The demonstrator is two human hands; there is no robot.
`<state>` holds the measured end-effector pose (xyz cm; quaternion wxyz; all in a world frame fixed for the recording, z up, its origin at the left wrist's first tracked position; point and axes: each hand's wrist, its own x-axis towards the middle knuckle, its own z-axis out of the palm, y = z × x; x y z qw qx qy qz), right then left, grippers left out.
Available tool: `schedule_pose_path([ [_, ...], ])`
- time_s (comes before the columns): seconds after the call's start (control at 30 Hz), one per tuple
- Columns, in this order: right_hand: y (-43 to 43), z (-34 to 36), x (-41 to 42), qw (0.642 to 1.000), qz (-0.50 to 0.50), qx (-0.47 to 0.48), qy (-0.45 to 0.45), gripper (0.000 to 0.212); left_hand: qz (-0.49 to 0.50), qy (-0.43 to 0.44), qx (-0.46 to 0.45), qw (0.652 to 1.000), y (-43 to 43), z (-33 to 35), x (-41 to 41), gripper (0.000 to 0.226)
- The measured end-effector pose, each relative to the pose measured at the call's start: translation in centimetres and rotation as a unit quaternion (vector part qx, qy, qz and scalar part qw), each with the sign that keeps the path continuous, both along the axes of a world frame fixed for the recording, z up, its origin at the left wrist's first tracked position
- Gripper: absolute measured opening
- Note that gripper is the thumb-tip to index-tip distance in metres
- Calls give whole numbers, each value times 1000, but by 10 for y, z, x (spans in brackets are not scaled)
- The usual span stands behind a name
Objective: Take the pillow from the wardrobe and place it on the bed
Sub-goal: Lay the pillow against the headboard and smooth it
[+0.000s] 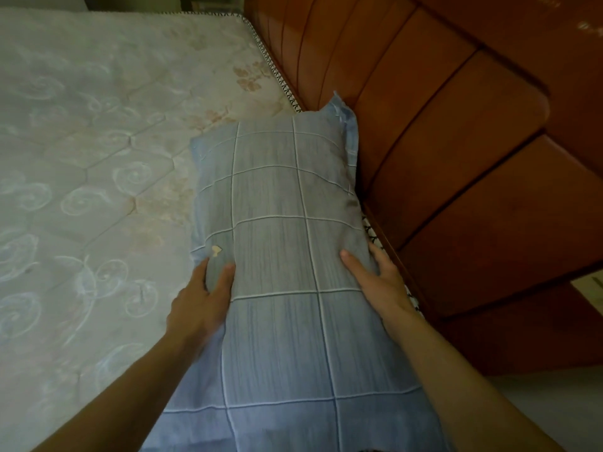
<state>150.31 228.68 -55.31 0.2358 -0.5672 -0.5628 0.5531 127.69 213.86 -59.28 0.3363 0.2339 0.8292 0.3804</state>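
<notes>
A blue-grey pillow (277,243) with a white grid pattern lies lengthwise over the bed's mattress (81,158), its far end against the wooden headboard (456,141). My left hand (200,298) grips the pillow's left side, thumb on top and fingers curled around the edge. On the pillow's right side my right hand (375,282) holds it, with the thumb on top and the fingers down between pillow and headboard. The pillow's near end runs out of the bottom of the view.
The bare mattress has a pale quilted swirl and flower pattern and stretches to the left and far side. The reddish-brown panelled headboard fills the right. A patch of light floor (554,402) shows at the lower right.
</notes>
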Motion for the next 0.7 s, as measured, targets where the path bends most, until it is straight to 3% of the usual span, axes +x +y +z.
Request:
schedule_pose_path([
  [0.23, 66, 17, 31, 997, 43, 45, -51, 74, 47, -58, 13, 997, 29, 1, 63, 72],
  [0.5, 77, -8, 60, 994, 65, 37, -74, 57, 28, -49, -26, 998, 44, 1, 91, 72],
  [0.7, 86, -5, 62, 986, 68, 76, -129, 72, 11, 20, -66, 998, 48, 11, 78, 83],
])
